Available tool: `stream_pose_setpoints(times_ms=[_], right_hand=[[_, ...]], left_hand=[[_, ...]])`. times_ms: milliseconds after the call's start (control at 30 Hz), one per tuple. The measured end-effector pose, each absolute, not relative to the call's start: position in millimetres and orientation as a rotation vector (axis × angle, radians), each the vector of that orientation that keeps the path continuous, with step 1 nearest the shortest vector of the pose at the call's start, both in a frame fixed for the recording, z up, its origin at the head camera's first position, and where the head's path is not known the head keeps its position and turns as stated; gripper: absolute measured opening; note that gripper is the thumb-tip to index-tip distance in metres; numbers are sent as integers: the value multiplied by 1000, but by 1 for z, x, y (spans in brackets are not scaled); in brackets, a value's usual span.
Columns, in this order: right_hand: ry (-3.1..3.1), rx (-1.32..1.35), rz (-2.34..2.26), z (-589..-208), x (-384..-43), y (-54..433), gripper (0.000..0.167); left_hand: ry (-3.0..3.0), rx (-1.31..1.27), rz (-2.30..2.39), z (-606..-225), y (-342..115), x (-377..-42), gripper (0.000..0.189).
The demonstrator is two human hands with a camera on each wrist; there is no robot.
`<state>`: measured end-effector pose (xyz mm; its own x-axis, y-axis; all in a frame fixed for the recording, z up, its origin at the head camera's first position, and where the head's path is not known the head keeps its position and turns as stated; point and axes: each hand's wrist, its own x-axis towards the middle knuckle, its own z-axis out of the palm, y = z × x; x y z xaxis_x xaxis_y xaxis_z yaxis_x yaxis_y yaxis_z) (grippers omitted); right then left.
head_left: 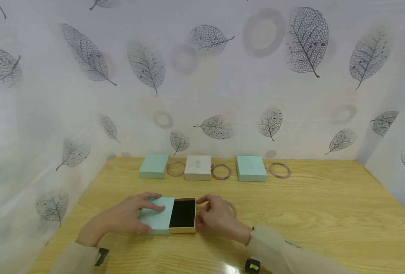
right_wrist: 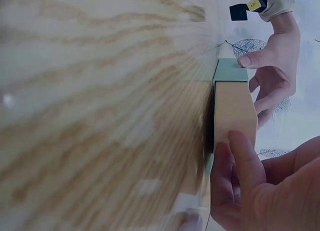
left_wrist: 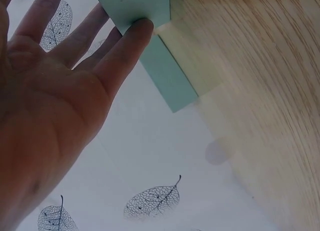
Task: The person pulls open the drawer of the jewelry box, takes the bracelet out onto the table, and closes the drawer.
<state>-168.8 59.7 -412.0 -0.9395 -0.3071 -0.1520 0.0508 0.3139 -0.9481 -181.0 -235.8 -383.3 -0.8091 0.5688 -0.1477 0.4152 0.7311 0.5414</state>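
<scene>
A mint-green sliding gift box lies on the table, its inner drawer pulled partway out to the right and showing a black lining. My left hand grips the green sleeve, thumb at its near side and fingers spread over the top. In the left wrist view that thumb presses the sleeve's side. At the drawer's outer end, my right hand holds the tan drawer with thumb and curled fingers, as the right wrist view shows. Partly hidden behind the right hand lies a bangle.
Along the table's back edge stand a mint-green box, a white box and another mint-green box. To the right of each lies a bangle: one thin, two thicker. A leaf-patterned curtain borders the wooden table.
</scene>
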Motion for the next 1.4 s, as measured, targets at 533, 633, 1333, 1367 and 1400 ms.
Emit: stream_pose_setpoints(times_ms=[533,633,1333,1367,1400], right_hand=[[2188,-166,-1737,-412,-167,50,33],[2168,-158,-1755,-413,-167,48,33],[2156,-165,-1755,-416,-169,40,30],[2155,-165,-1755,-416,-169,40,30],[2152,-165,-1758,-416,-169,40,30]], left_hand=[[2630,767,710,-383,-236,-184,59],[2629,762,715,-383,-236,-184,59],[2627,747,740,-383,-235,-184,59],[2624,744,745,-383,-235,-184,58],[2622,746,746,-383,-235,-184,58]])
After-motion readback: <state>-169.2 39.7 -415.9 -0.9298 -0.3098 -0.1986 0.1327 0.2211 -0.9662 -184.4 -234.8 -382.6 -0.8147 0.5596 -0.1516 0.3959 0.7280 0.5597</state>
